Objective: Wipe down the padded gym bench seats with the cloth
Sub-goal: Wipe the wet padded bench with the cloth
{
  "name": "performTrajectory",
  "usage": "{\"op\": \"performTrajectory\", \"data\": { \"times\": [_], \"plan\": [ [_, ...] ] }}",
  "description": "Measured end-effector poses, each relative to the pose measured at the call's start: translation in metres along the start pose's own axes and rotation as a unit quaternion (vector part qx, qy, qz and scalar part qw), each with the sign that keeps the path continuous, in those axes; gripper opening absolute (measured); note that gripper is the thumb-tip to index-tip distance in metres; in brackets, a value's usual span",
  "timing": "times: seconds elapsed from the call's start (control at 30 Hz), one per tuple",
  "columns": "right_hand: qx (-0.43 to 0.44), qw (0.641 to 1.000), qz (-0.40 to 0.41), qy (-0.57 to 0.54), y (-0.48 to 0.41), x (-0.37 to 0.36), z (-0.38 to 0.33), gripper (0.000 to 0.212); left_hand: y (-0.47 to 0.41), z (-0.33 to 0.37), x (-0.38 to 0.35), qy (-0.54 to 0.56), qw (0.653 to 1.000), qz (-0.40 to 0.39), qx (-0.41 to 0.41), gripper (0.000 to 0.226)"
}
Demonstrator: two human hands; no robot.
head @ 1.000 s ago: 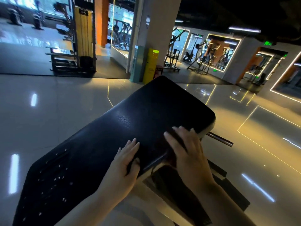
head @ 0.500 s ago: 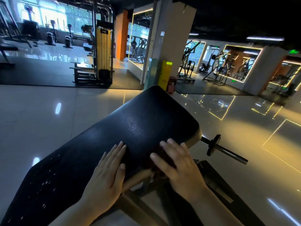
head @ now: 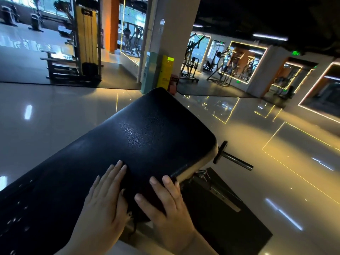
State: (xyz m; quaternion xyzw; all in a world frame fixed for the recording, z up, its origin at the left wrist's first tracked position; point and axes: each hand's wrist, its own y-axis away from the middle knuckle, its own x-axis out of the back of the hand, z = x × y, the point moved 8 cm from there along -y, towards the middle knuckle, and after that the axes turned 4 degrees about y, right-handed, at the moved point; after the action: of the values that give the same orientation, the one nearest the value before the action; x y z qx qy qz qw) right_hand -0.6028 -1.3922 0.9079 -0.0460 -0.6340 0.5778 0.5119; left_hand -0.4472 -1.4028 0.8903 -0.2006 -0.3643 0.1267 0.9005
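Note:
A black padded bench seat (head: 147, 129) slants across the middle of the head view. A dark cloth (head: 142, 197) lies on its near edge, hard to tell from the pad, with frayed threads hanging below. My left hand (head: 104, 196) lies flat with straight fingers on the pad at the cloth's left side. Beside it, my right hand (head: 165, 199) presses flat on the cloth near the pad's right edge.
A metal peg with a disc (head: 232, 159) sticks out to the right under the pad. The bench's dark base frame (head: 217, 196) lies below on the glossy tile floor (head: 55, 116). A pillar (head: 171, 43), a yellow stand (head: 165, 72) and gym machines (head: 191, 65) stand further back.
My left hand has come up from the pad's near edge to lie flat on top. Both hands sit closer together on the cloth. The head view has swung a little.

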Motion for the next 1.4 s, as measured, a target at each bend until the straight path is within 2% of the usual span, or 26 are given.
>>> {"op": "performTrajectory", "data": {
  "times": [0.07, 0.1, 0.13, 0.2, 0.23, 0.33, 0.37, 0.4, 0.43, 0.47, 0.53, 0.6, 0.67, 0.73, 0.77, 0.8, 0.87, 1.0, 1.13, 1.27, 1.37, 1.4],
  "plan": [
    [0.044, 0.998, -0.037, 0.007, -0.003, 0.008, 0.016, 0.042, -0.005, 0.004, -0.004, -0.002, 1.000, 0.004, 0.009, 0.060],
    [0.040, 0.999, -0.017, 0.016, -0.006, 0.017, 0.031, 0.041, -0.009, 0.011, -0.010, -0.015, 1.000, -0.004, 0.003, 0.060],
    [0.011, 1.000, 0.006, 0.022, -0.012, 0.026, 0.052, 0.048, -0.013, 0.020, -0.013, -0.018, 1.000, -0.003, -0.009, 0.059],
    [-0.056, 0.997, 0.044, 0.001, -0.026, 0.041, 0.092, 0.077, -0.021, 0.034, -0.018, -0.039, 0.999, -0.007, -0.020, 0.058],
    [-0.077, 0.995, 0.060, -0.022, -0.028, 0.044, 0.103, 0.082, -0.024, 0.038, -0.019, -0.049, 0.999, -0.005, -0.018, 0.058],
    [-0.117, 0.983, 0.106, -0.091, -0.031, 0.042, 0.101, 0.082, -0.032, 0.047, -0.022, -0.056, 0.998, 0.011, 0.010, 0.066],
    [-0.124, 0.981, 0.107, -0.106, -0.028, 0.036, 0.094, 0.069, -0.034, 0.050, -0.023, -0.056, 0.998, 0.014, 0.018, 0.072],
    [-0.112, 0.983, 0.096, -0.106, -0.024, 0.027, 0.084, 0.051, -0.036, 0.052, -0.023, -0.054, 0.998, 0.022, 0.028, 0.075],
    [-0.085, 0.988, 0.081, -0.096, -0.019, 0.023, 0.074, 0.044, -0.037, 0.053, -0.022, -0.051, 0.997, 0.035, 0.037, 0.075],
    [-0.036, 0.995, 0.048, -0.079, -0.016, 0.019, 0.067, 0.050, -0.036, 0.055, -0.021, -0.049, 0.997, 0.048, 0.043, 0.073],
    [0.083, 0.996, 0.002, -0.012, -0.011, 0.021, 0.072, 0.077, -0.034, 0.059, -0.020, -0.054, 0.995, 0.069, 0.044, 0.067],
    [0.148, 0.989, -0.003, 0.019, -0.017, 0.033, 0.093, 0.083, -0.031, 0.059, -0.019, -0.051, 0.995, 0.076, 0.047, 0.064],
    [0.127, 0.992, 0.011, -0.009, -0.030, 0.044, 0.116, 0.072, -0.030, 0.057, -0.018, -0.045, 0.995, 0.073, 0.057, 0.064],
    [0.077, 0.994, 0.040, -0.067, -0.036, 0.048, 0.129, 0.046, -0.026, 0.057, -0.018, -0.048, 0.993, 0.080, 0.069, 0.064],
    [0.048, 0.993, 0.061, -0.093, -0.035, 0.047, 0.129, 0.043, -0.025, 0.057, -0.018, -0.051, 0.992, 0.088, 0.075, 0.064],
    [0.018, 0.990, 0.076, -0.114, -0.032, 0.043, 0.126, 0.046, -0.022, 0.057, -0.018, -0.055, 0.991, 0.096, 0.081, 0.063],
    [-0.012, 0.989, 0.082, -0.121, -0.020, 0.031, 0.105, 0.065, -0.016, 0.056, -0.020, -0.063, 0.987, 0.114, 0.090, 0.060],
    [0.140, 0.990, 0.009, -0.032, 0.007, -0.003, 0.036, 0.084, 0.000, 0.047, -0.019, -0.047, 0.983, 0.142, 0.102, 0.054],
    [0.223, 0.975, 0.007, 0.019, 0.006, 0.000, 0.051, 0.089, 0.022, 0.040, -0.013, -0.048, 0.979, 0.159, 0.121, 0.058],
    [0.148, 0.987, 0.055, -0.012, -0.006, 0.019, 0.093, 0.094, 0.044, 0.029, -0.012, -0.078, 0.968, 0.190, 0.140, 0.057],
    [0.064, 0.994, 0.025, -0.087, -0.003, 0.009, 0.077, 0.089, 0.055, 0.024, -0.017, -0.072, 0.971, 0.191, 0.123, 0.053],
    [0.070, 0.993, 0.011, -0.096, -0.001, 0.003, 0.060, 0.093, 0.059, 0.023, -0.017, -0.068, 0.973, 0.189, 0.110, 0.052]
  ]
}}
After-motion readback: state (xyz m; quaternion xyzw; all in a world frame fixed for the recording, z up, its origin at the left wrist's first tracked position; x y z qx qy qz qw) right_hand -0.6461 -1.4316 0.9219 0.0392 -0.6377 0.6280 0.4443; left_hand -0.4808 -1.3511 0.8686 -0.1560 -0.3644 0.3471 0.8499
